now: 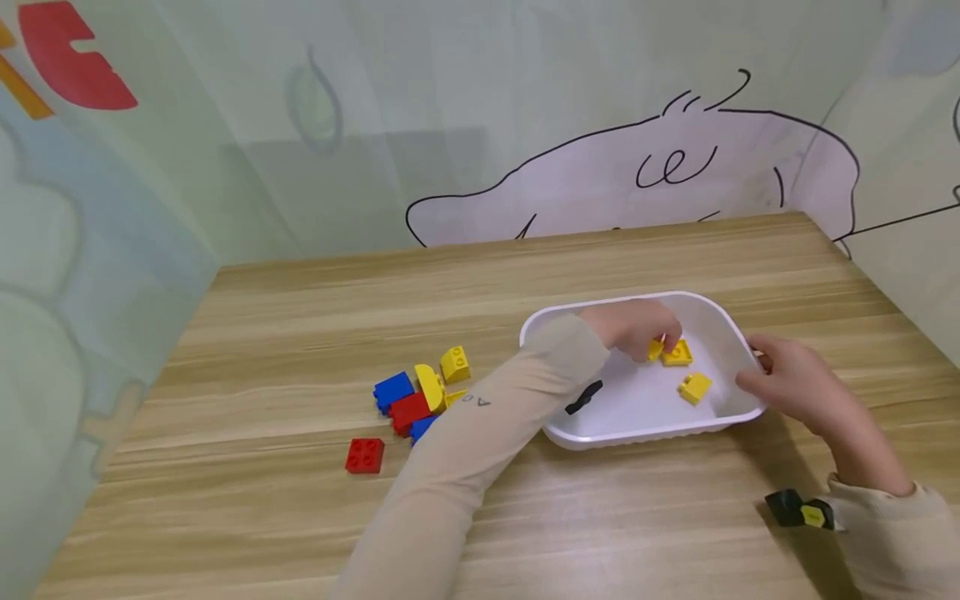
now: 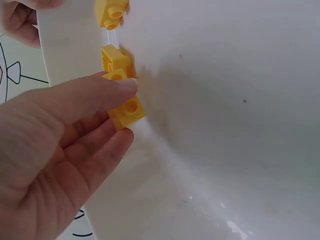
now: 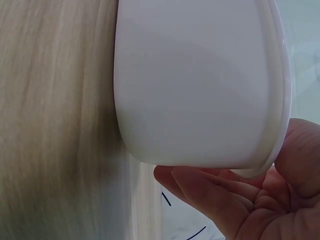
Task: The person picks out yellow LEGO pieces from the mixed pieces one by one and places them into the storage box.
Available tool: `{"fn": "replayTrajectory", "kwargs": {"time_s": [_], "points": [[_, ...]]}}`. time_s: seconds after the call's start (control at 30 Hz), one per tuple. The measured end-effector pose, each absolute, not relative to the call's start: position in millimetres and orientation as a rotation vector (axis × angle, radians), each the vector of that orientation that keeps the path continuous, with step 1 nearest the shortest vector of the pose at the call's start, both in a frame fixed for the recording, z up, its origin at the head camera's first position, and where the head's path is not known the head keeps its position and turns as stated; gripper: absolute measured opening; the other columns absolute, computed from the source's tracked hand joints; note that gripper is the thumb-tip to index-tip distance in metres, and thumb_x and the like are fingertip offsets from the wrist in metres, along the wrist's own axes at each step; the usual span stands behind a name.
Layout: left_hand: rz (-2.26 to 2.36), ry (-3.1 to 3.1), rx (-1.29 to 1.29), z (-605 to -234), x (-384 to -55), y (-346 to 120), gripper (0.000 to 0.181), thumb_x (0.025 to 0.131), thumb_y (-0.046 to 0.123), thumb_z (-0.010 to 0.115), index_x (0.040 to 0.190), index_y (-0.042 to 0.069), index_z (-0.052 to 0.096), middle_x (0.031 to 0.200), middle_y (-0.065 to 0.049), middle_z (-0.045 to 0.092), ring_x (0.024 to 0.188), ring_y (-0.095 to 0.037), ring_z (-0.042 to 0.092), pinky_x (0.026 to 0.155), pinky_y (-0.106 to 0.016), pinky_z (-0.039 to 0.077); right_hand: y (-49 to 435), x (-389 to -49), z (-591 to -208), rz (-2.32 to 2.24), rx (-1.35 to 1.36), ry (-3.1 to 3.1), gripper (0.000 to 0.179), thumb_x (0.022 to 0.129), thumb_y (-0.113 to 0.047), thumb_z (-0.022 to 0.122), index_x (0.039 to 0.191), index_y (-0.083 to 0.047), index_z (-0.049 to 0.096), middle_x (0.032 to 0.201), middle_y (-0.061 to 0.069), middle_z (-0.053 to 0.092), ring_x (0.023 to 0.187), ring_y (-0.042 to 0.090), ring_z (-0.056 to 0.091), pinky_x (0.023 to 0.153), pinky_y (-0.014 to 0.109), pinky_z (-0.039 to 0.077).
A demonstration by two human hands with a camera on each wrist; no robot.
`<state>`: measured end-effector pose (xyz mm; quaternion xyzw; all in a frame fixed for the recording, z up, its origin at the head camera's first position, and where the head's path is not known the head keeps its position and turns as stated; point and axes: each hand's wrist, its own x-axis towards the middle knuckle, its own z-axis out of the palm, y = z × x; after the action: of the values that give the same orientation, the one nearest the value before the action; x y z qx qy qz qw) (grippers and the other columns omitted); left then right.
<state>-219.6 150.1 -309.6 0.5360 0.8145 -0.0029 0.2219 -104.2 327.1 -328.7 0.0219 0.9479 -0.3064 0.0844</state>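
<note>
L hand (image 1: 636, 327) pinched a yellow toy brick (image 2: 132, 114) btwn thumb & fingers in the white tray (image 1: 637, 436), just beside a 2nd yellow brick (image 1: 677, 353); a 3rd yellow brick (image 1: 695, 388) lay nearby. R hand (image 1: 798, 382) gripped the tray's R end at the rim. Firm R grip prob. mattered, to stop the tray sliding on the surface (image 1: 637, 517); a straight lift looked safest, w/o nudging the neighbours.
</note>
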Motion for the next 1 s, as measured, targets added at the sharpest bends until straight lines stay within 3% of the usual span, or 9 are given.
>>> {"fn": "replayTrajectory", "kwargs": {"time_s": [0.7, 1.0], "points": [[-0.02, 2.28, 1.519, -313.7, -217.6, 143.2, 0.022, 0.086, -0.003, 0.051, 0.1, 0.013, 0.058, 0.098, 0.002, 0.053, 0.089, -0.012, 0.044, 0.072, -0.018, 0.034, 328.1, -103.9, -323.6, -0.864, 0.082, 2.817, 0.053, 0.082, -0.007, 0.058, 0.124, 0.02, 0.04, 0.103, 0.036, 0.056, 0.075, 0.027, 0.057, 0.06, 0.036, 0.053], [-0.065, 2.266, 1.525, -314.6, -218.9, 138.9, 0.027, 0.086, -0.003, 0.051, 0.106, 0.014, 0.059, 0.105, 0.001, 0.055, 0.093, -0.014, 0.045, 0.077, -0.019, 0.036, 324.2, -101.5, -329.0, -0.898, 0.062, 2.842, 0.049, 0.082, -0.005, 0.059, 0.122, 0.02, 0.043, 0.099, 0.034, 0.058, 0.072, 0.026, 0.057, 0.059, 0.033, 0.053]]}}
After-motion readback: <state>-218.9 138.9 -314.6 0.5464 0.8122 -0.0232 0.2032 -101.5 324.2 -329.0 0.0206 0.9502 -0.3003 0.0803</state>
